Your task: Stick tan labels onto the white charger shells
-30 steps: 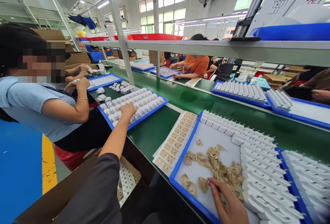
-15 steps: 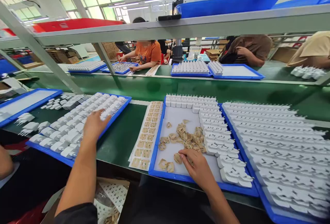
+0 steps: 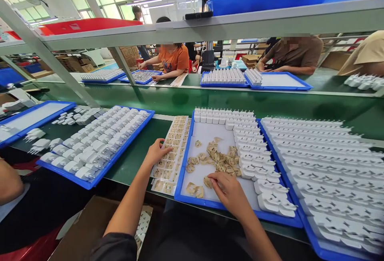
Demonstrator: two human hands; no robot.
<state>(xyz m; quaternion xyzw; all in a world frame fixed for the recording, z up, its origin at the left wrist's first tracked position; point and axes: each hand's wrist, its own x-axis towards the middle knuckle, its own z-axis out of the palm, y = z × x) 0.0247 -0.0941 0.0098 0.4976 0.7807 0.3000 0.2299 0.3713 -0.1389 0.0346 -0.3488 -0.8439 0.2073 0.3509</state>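
My left hand (image 3: 156,153) is at the left edge of a sheet of tan die-cut stickers (image 3: 171,164), its fingers closed on that edge. The sheet's near end sits slightly off another sheet (image 3: 163,187) beneath it. Over the front of a blue-rimmed tray (image 3: 195,201), my right hand (image 3: 228,193) pinches a small tan paper piece (image 3: 207,181) between thumb and fingertips. Behind it, a loose heap of similar tan pieces (image 3: 222,160) covers part of the tray's white floor. White plug housings (image 3: 255,161) with upright pins line that tray's back and right side.
A full tray of white plug housings (image 3: 327,181) adjoins on the right. Another housing tray (image 3: 99,143) lies left, with loose white parts (image 3: 75,117) beyond. A shelf rail (image 3: 168,37) crosses above. Co-workers sit opposite; a person's arm (image 3: 9,183) shows at left. A cardboard box (image 3: 87,225) stands below.
My left hand has moved right, from above the left housing tray to the sticker sheet. The sheet's top layer has shifted. My right hand stays in place, pinching the tan piece.
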